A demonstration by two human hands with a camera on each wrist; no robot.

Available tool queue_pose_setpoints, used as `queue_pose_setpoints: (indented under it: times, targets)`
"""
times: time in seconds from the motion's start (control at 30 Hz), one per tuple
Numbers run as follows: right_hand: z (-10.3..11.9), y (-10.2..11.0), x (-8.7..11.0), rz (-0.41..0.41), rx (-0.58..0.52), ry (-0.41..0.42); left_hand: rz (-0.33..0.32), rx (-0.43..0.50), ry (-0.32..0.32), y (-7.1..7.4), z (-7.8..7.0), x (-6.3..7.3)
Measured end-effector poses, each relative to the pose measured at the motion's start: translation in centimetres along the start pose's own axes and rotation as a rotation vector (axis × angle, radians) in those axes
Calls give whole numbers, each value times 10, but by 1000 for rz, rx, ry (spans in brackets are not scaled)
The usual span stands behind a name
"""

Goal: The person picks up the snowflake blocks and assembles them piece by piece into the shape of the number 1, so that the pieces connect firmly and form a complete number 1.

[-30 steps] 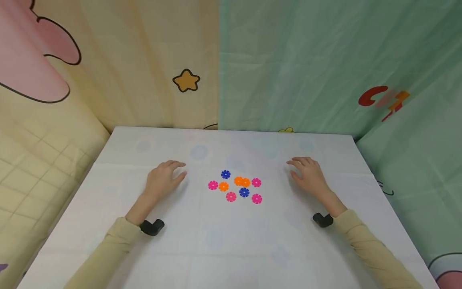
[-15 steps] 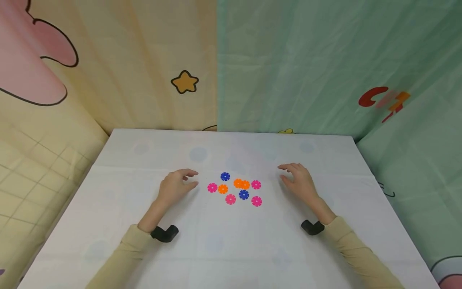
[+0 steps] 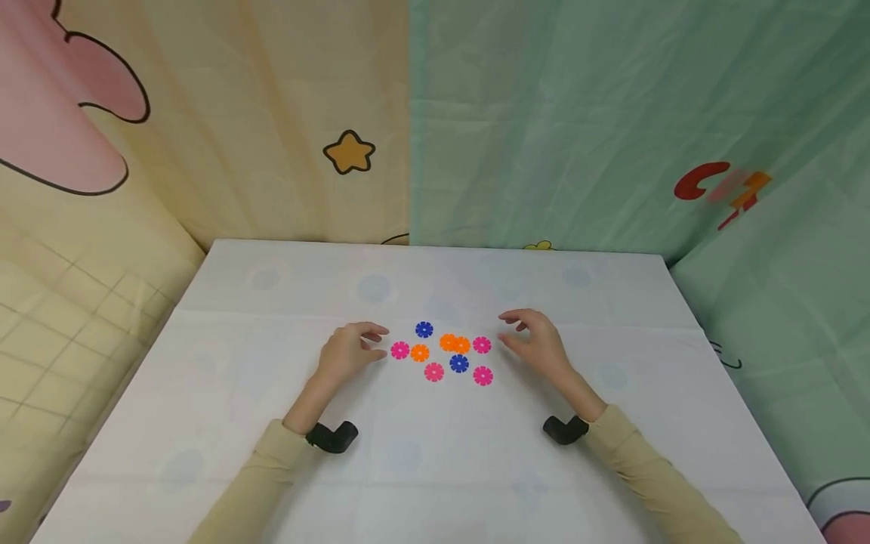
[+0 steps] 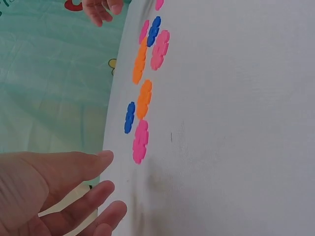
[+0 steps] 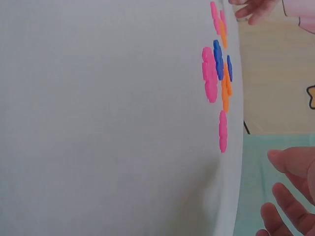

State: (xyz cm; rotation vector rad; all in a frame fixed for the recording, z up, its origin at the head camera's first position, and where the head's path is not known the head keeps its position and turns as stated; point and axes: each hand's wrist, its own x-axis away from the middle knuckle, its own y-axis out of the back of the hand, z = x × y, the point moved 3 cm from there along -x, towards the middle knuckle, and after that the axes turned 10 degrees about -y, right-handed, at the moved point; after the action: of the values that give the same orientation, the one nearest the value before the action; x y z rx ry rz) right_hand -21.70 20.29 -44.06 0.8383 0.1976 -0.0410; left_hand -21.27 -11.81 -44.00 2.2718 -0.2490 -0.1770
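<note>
In the head view, a person's left hand (image 3: 345, 353) and right hand (image 3: 539, 344) are hovering over a white worktop (image 3: 408, 483), flanking nine notched discs (image 3: 459, 363) that are lying in a loose cluster near its middle. Four are showing pink, three orange, two blue. The leftmost pink disc (image 3: 399, 350) is sitting just beside the left fingertips, while the upper right pink disc (image 3: 482, 344) is lying near the right thumb. Two orange discs (image 3: 448, 342) are meeting edge to edge, perhaps overlapping. Behind, a printed star (image 3: 350, 153) is decorating the tan curtain (image 3: 272, 113); a red shape (image 3: 700, 181) on the green curtain (image 3: 544, 136) is forming no readable word. No brand or label is showing on the discs or the black wrist mounts (image 3: 333, 437).

In the left wrist view, the left hand is holding nothing, its thumb standing apart from slightly bent fingers. For such thin pieces, coming in low and pinching opposite rims is probably working best.

In the right wrist view, the right hand is likewise hanging bare, thumb and fingers parted. Taking the outer discs first is seeming wise, as is keeping both hands from brushing neighbours; the joined orange pair is likely needing separate care.
</note>
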Motion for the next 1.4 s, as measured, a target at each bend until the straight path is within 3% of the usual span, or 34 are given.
queue_pose_setpoints:
  times: [0.27,0.7,1.2,1.4]
  targets:
    - [10,-15,-4,55,-14,-40,19,24,-1,-7,-4,-6]
    - [16,-37,-11,209,-23,-118,63,35,34,-17,-3,-11]
    - [24,-52,-17,315,57,-201,100,-98,21,-22,-7,-18]
    - [24,-56,-18,324,123,-192,96,-95,59,-19,-8,-20]
